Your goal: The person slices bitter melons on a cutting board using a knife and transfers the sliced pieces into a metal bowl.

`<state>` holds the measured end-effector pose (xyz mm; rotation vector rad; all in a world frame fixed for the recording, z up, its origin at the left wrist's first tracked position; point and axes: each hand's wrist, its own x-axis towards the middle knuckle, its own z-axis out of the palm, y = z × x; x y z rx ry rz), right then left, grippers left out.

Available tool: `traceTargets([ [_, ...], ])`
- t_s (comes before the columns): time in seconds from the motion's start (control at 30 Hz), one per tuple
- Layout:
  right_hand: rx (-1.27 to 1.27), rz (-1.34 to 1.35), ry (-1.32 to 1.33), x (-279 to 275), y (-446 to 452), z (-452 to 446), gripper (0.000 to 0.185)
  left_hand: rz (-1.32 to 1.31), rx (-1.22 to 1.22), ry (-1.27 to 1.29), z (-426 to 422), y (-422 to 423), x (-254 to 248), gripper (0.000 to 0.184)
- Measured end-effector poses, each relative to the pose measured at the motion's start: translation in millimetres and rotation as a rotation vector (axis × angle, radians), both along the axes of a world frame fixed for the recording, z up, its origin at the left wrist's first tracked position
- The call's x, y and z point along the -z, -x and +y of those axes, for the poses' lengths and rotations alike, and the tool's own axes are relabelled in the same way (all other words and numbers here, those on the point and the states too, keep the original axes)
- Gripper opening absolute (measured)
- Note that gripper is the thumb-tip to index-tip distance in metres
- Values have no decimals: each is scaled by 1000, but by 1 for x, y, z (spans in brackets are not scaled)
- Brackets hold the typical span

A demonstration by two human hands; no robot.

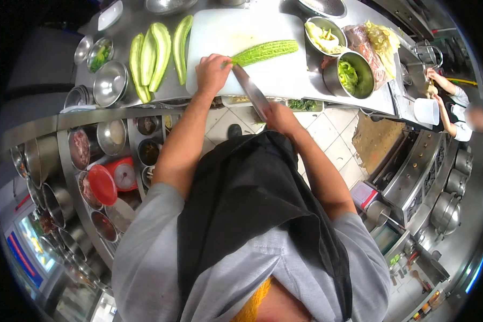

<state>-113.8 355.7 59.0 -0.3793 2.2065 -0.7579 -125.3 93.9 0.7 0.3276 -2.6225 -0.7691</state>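
A length of bitter melon [268, 52] lies bumpy skin up on the white cutting board [247, 27]. My left hand [213, 74] is closed at its left end, with the fingertips pressed on it. My right hand [282, 118] grips a kitchen knife [250, 90] by its handle, which the fingers hide. The blade slants up and left across the board's near edge, and its tip is beside the melon end close to my left fingertips. Left of the board, several hollowed bitter melon halves [160, 56] lie lengthwise on the steel counter.
Right of the board stand a bowl of pale green pieces [325, 36], a steel pot with green peels [350, 75] and a plastic bag [364, 45]. A steel bowl [110, 83] sits at left. Below it are food containers and a red scale [124, 174]. Another person [459, 110] works at far right.
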Motion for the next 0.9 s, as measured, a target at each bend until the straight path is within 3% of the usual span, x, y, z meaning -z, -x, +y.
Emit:
traceTargets([
  [0.13, -139, 155, 53, -9, -13, 44, 31, -5, 9, -39, -7, 1, 2, 19],
  [0.2, 66, 24, 26, -9, -9, 49, 32, -11, 7, -28, -4, 1, -1, 20],
  [0.23, 51, 107, 35, -13, -1, 40, 33, -13, 8, -16, 0, 2, -2, 22],
  [0.33, 182, 1, 31, -22, 27, 2, 34, -35, 10, 10, 9, 2, -5, 23],
  [0.4, 89, 185, -31, -1, 40, -14, 34, -45, 2, 14, 10, 3, -4, 23],
  [0.57, -55, 49, -3, 3, 3, 32, 35, -12, -18, -5, 7, 6, 6, 21],
  [0.63, -82, 190, 66, 5, -13, 60, 36, -12, -18, -19, 4, 8, 5, 22],
  [0.67, -88, 186, 66, 4, -9, 62, 36, -16, -25, -20, 3, 7, 5, 22],
  [0.73, 167, -85, 13, -32, 2, 57, 36, 29, -4, -26, 10, 9, 0, 23],
  [0.9, 124, 132, 18, 4, 54, -1, 35, -32, 7, -15, 27, 13, -6, 25],
])
